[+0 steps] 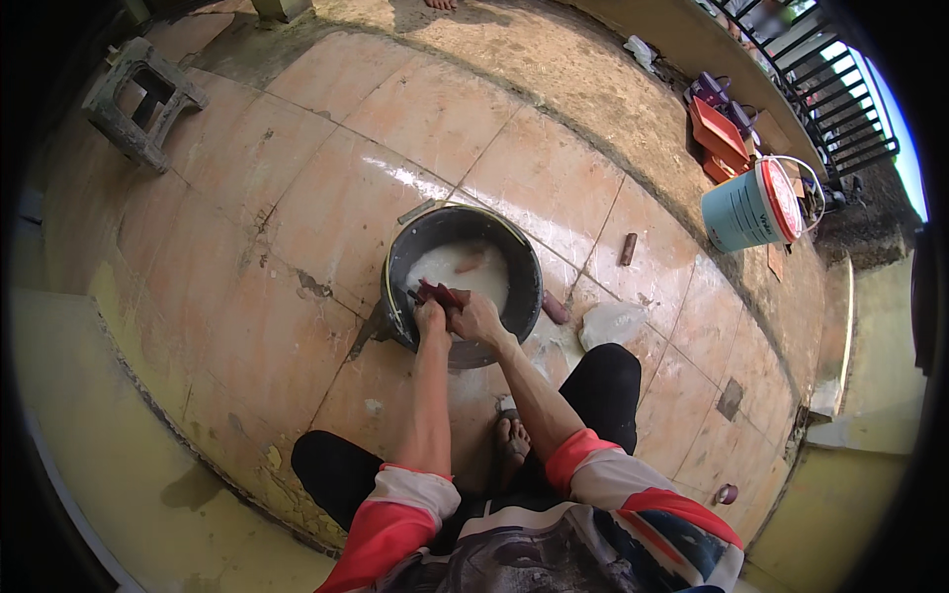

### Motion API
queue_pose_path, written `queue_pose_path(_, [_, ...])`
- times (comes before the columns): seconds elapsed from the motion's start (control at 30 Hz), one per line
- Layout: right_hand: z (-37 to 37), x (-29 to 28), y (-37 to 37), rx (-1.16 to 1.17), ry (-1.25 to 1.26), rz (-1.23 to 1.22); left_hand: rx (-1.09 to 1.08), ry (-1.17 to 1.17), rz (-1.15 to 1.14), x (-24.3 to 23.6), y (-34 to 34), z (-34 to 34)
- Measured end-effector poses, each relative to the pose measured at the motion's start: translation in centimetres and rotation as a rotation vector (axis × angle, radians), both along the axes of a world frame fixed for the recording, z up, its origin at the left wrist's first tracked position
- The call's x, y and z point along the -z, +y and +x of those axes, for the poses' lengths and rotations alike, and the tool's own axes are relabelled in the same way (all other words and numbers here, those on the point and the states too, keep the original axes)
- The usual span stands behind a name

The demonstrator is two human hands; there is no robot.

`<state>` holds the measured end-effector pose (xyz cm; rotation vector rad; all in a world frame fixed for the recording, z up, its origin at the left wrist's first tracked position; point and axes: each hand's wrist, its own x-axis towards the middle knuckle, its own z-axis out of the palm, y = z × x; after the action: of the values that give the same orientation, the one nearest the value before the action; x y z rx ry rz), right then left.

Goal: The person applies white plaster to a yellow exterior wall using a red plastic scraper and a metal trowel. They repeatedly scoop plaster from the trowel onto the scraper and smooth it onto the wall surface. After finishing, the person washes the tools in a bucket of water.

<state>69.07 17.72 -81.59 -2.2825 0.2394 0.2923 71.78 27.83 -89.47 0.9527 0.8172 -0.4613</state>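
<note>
My left hand point(431, 317) and my right hand point(478, 319) meet over the near side of a black bucket point(531, 287) on the tiled floor. Both are closed on a dark red, thin, flat piece point(436, 293), whose exact kind I cannot make out. It sticks out past my fingers above the bucket's opening. Cloudy whitish liquid point(433, 263) fills the bottom of the bucket, and a reddish-brown shape point(476, 260) shows in it. Right against the bucket's outer side lies a brownish-red, rounded object point(556, 307).
A clear plastic bag point(611, 325) and a short brown cylinder point(628, 249) lie to the right. Farther off are a light-blue pail point(743, 213) with a red lid and orange-red trays point(719, 135). A worn stool point(144, 103) stands far left. Another person's foot point(442, 4) shows at the top.
</note>
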Motion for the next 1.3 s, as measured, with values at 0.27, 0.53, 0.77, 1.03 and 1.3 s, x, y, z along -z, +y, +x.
queue_pose_path(0.27, [2.1,3.9,-2.6,0.197,0.036,-0.176,0.011,0.035,0.084,-4.6,-0.4,-2.8])
queue_pose_path(0.53, [0.0,0.6,-0.7,0.070,0.065,-0.170,-0.051,-0.051,0.119,-1.8,-0.4,-2.1])
queue_pose_path(0.77, [-0.5,0.3,-1.6,0.108,-0.129,0.086,0.051,-0.092,0.221,-5.9,-1.2,-2.2])
queue_pose_path(1.03, [0.3,3.9,-4.5,0.350,0.015,-0.217,0.300,-0.327,0.574,-7.0,-0.6,-1.5])
queue_pose_path(1.3, [1.1,0.5,-8.9,0.327,-0.030,0.133,0.499,-0.510,0.952,-4.6,-1.7,-2.0])
